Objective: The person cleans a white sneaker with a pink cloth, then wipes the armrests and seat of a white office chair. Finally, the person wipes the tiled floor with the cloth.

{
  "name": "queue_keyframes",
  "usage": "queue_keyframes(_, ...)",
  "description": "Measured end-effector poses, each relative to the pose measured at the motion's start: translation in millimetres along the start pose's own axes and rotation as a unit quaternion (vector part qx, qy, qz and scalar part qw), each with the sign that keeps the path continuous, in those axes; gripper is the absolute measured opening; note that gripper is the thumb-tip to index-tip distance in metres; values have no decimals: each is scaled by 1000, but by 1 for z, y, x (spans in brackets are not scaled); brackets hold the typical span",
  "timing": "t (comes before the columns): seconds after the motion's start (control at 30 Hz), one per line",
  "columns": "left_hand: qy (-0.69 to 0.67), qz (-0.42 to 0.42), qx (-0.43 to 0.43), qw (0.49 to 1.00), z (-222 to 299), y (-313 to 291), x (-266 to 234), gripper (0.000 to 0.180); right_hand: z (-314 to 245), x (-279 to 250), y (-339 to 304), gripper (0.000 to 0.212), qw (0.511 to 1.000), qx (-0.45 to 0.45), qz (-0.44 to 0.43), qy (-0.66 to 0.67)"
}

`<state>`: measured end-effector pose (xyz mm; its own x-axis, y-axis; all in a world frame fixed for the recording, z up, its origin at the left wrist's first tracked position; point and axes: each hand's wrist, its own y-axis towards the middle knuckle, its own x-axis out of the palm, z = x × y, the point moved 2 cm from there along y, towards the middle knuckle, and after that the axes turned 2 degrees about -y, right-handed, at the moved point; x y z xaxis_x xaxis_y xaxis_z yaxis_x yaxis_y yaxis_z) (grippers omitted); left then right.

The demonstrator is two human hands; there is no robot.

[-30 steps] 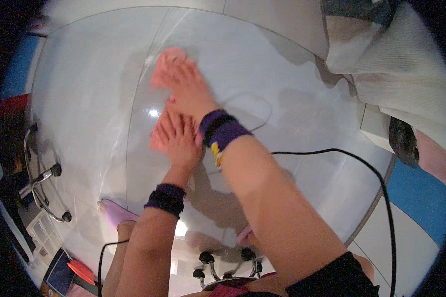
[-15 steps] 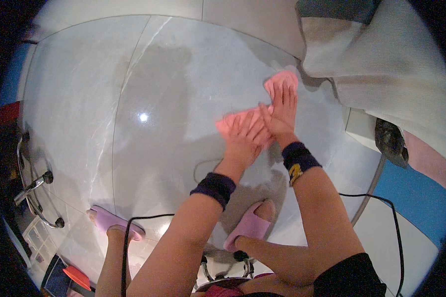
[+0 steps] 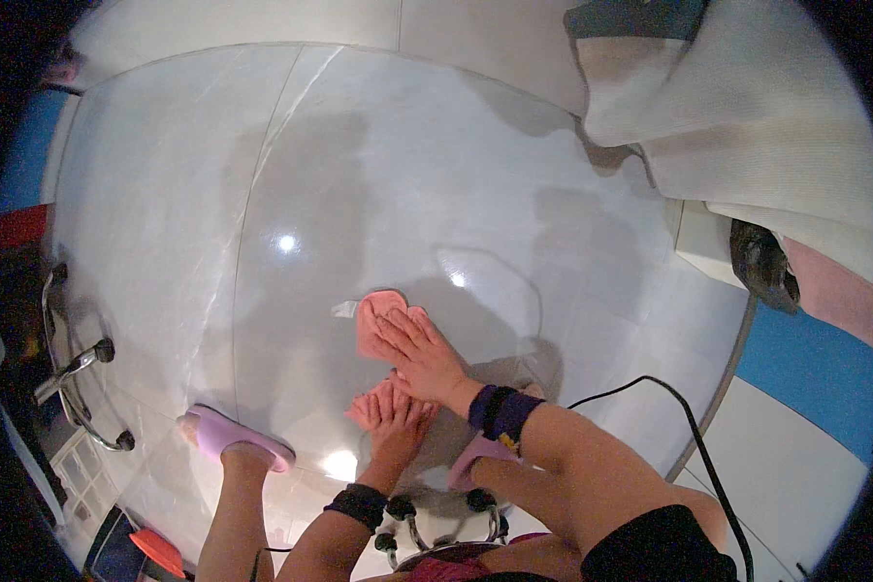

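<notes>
A: Where is the pink cloth (image 3: 378, 315)?

B: It lies flat on the glossy white tiled floor (image 3: 378, 175), near the middle of the view, just ahead of your feet. One part shows beyond your right fingers, another part peeks out on the left under your left palm.

A: And your hands?

B: Your right hand (image 3: 425, 357) rests flat on the cloth, fingers spread and stretched toward the far left; the grip is not closed around anything, it only presses down. Your left hand (image 3: 398, 419) lies just nearer, palm down on the cloth's near edge, fingers spread too, with the right hand's heel touching its fingertips. Each wrist wears a dark band.

A: What sits around you?

B: Your left foot wears a lilac slipper (image 3: 231, 438) to the near left of the cloth; a second lilac slipper (image 3: 485, 456) shows just below your right wrist. A black cable (image 3: 694, 427) curves across the floor on the near right. A metal stand with small wheels (image 3: 436, 519) is at the near edge between your arms. Far right, a white fabric cover (image 3: 747, 126) hangs over something, and a chrome bar frame (image 3: 68, 373) stands at the left edge.
</notes>
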<state>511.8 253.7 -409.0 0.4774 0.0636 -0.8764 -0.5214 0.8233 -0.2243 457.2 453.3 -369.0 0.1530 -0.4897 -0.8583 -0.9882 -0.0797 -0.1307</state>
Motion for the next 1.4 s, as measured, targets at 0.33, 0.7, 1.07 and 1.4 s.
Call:
queue_keyframes(0.33,-105,34,143,984,63,151,-14,53,138,-59,-28,75,980,123,23,-152)
queue_keyframes(0.7,-24,144,24,989,-6,201,-54,53,119,-69,123,71,988,-1,139,-62)
queue_keyframes(1.07,-9,-59,-106,993,-21,-79,9,43,-75,59,27,77,982,-154,-48,100)
queue_keyframes(1.4,30,-148,-124,981,-19,-45,2,55,-39,52,30,75,988,-146,-8,58)
